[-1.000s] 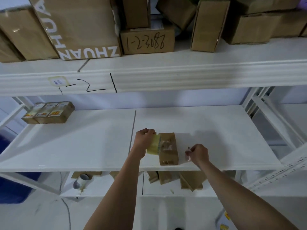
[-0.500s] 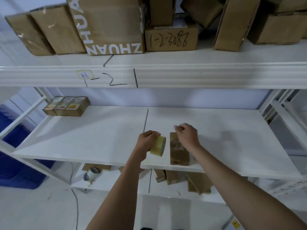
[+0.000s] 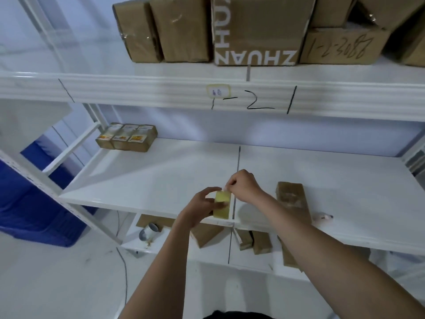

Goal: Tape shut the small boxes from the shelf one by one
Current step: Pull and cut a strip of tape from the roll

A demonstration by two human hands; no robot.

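**Tape end being picked, box waits at 3 o'clock**

L to R along the middle shelf [image 3: 147, 178]: 3 small labelled boxes [image 3: 127, 137] sit in a row at the far-left back, approx 10 o'clock from the hands and well apart from them. They look like the stock yet to be done, but I can't tell whether they are sealed.

Centre, over the shelf's front edge: the left hand [image 3: 202, 207] has its grip wrapped round the yellowish tape roll [image 3: 222, 204], roll held on edge. The right hand [image 3: 243, 186] is at 1 o'clock of the roll, touching its top, thumb and fingertips [image 3: 227, 187] pinched at a pale bit of tape end. So both grips are closed on the roll: 1 holding the body, 1 nipping the loose end.

R of that: the small box [image 3: 291, 199], brown, lies flat on the shelf at 3 o'clock from the hands, near but not touching. Its long axis runs front to back, approx 12 to 6. The right forearm crosses in front of its near end. Its top shows a glossy patch; whether that is tape, can't tell.

Judgement: next is drawing out a strip and carrying it over to 3 o'clock. Right hand is nearer the box, so it would lead the strip along that 12–6 axis.
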